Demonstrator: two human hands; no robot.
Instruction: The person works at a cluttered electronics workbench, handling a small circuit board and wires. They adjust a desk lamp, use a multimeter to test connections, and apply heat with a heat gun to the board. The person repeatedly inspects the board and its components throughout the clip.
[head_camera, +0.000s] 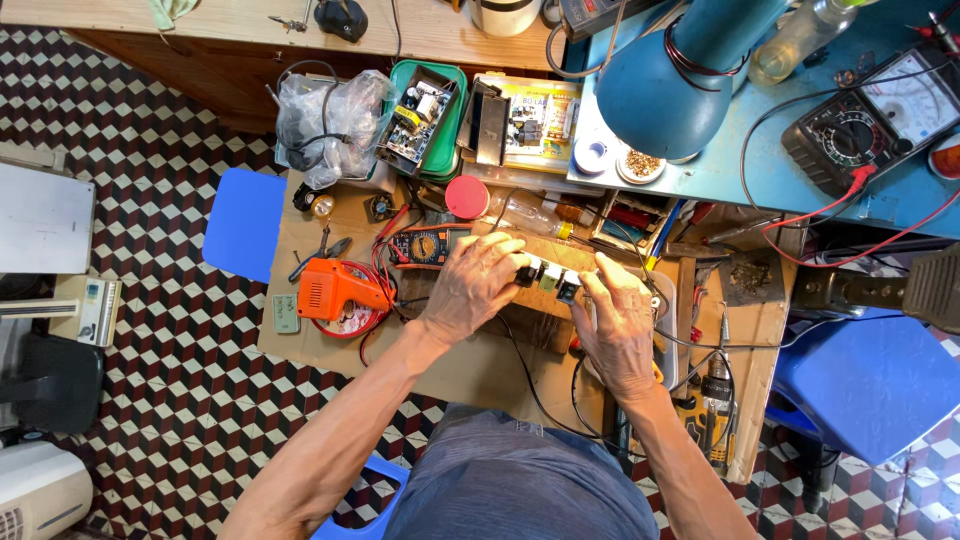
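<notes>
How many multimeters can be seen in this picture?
2. A small orange-edged multimeter lies just left of the left hand. A large black analog multimeter sits on the blue table, upper right. Clutter may hide others.

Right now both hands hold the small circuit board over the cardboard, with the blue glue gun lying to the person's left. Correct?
Not quite: the glue gun is orange, not blue, as the head view shows. Both the left hand and the right hand do hold the small circuit board over the cardboard.

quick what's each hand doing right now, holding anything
Left hand: closed on one end of the small white and black electronic part.
Right hand: fingers closed on that part's other end.
</notes>
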